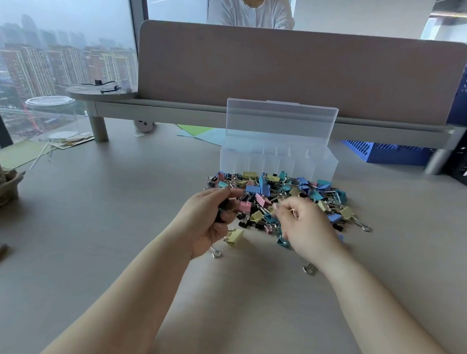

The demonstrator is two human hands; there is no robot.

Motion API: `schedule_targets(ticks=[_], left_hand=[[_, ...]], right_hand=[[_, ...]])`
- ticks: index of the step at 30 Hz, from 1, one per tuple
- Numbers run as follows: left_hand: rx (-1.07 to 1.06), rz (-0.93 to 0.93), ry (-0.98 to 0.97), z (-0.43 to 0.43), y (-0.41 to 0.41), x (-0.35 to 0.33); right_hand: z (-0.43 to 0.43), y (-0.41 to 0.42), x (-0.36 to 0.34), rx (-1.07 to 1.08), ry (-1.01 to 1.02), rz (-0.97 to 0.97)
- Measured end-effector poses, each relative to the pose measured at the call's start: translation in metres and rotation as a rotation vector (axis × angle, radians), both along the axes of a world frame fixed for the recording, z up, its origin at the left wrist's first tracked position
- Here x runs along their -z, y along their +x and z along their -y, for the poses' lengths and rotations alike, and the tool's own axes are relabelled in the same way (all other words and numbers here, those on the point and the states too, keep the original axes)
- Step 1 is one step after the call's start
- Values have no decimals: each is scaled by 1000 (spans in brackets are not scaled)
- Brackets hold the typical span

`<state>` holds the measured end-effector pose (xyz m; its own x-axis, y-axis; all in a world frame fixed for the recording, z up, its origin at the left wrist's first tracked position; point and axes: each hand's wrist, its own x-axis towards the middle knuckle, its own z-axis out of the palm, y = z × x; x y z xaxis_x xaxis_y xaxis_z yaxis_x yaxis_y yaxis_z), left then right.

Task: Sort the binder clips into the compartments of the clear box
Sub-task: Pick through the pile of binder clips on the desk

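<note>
Lying heaped mid-frame just below the open clear box point(279, 158), pastel and black binder clips point(278, 194) are seen. Black ones are gripped by the left hand point(207, 221); the hold of the blurred right hand point(308, 232) cannot be told.

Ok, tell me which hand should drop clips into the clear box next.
Probably left: the left hand grips black clips, ready for the clear box; the right hand is blurred over the pile.

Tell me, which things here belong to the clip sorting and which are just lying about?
In the job: pile of coloured metal binder clips; clear plastic compartment box, lid up; left hand, gripping small black clips; right hand.
Lying about: clear lidded plastic cup; blue perforated plastic basket; green paper sheets.
</note>
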<state>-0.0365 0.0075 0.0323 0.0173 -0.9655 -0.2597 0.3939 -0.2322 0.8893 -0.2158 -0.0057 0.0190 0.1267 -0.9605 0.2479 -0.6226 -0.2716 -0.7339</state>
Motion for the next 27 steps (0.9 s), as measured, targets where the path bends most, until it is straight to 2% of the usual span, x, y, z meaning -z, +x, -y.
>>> schedule_targets(ticks=[3, 5, 8, 10, 12, 16, 27], left_hand=[[-63, 255, -98, 0, -3, 0], [-81, 499, -186, 3, -5, 4], [-83, 986, -332, 6, -7, 13], [-55, 1294, -360, 4, -7, 16], [-41, 1481, -335, 2, -9, 15], [-47, 1618, -272, 3, -10, 12], [-70, 1603, -197, 6, -12, 11]], right_hand=[[-3, 2, 1, -9, -45, -320], [-7, 3, -2, 11, -97, -453], [-8, 6, -3, 39, -145, -575], [-6, 7, -2, 40, -137, -635], [-6, 7, -2, 34, -106, -664], [-7, 5, -6, -8, -35, -593], [-11, 3, -10, -28, 24, -542]])
